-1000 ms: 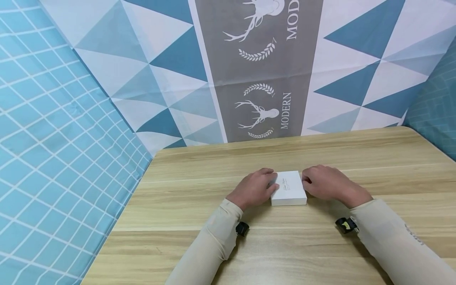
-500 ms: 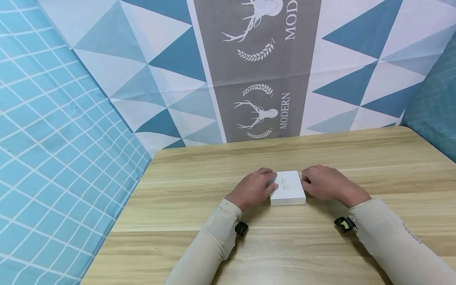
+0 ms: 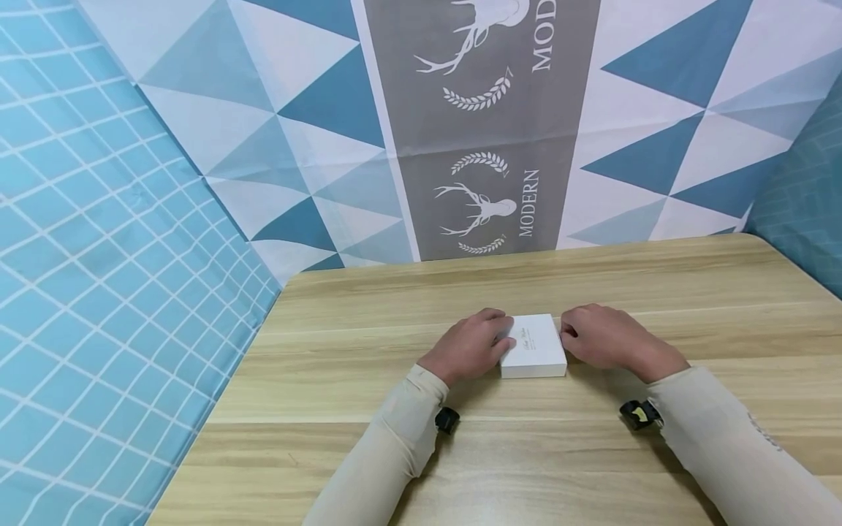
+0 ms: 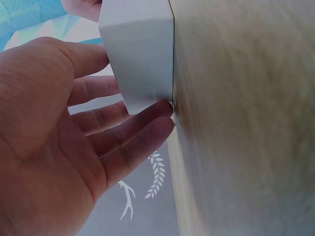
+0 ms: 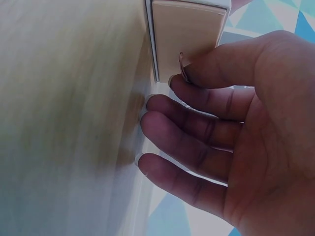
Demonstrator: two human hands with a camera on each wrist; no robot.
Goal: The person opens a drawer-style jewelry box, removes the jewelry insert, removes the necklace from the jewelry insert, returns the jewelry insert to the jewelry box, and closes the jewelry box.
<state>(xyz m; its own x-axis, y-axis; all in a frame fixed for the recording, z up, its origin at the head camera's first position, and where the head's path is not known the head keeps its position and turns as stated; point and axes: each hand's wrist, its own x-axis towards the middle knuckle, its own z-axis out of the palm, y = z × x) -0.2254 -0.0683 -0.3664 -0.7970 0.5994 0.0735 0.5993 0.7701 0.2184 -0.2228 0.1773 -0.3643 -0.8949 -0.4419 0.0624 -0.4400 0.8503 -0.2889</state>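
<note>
A flat white box (image 3: 534, 345) with small printed script on its lid lies on the wooden table between both hands. My left hand (image 3: 468, 347) holds its left side; in the left wrist view, the thumb (image 4: 88, 58) and forefinger reach onto the top while other fingers bend down by its edge. On the opposite side, my right hand (image 3: 604, 336) pinches a small thin ribbon pull tab (image 5: 182, 66) between thumb and forefinger. The tab comes out of the box's end face (image 5: 184, 34). The right hand's other fingers hang loosely curled near the tabletop.
The wood-grain table (image 3: 329, 380) stretches around the box, its back edge against a patterned wall cloth (image 3: 487, 131). A blue checked cloth (image 3: 118, 256) hangs at the left. Dark wrist cameras (image 3: 639, 415) sit below both wrists.
Both hands and the box stay in place. Only the head view shifts very slightly.
</note>
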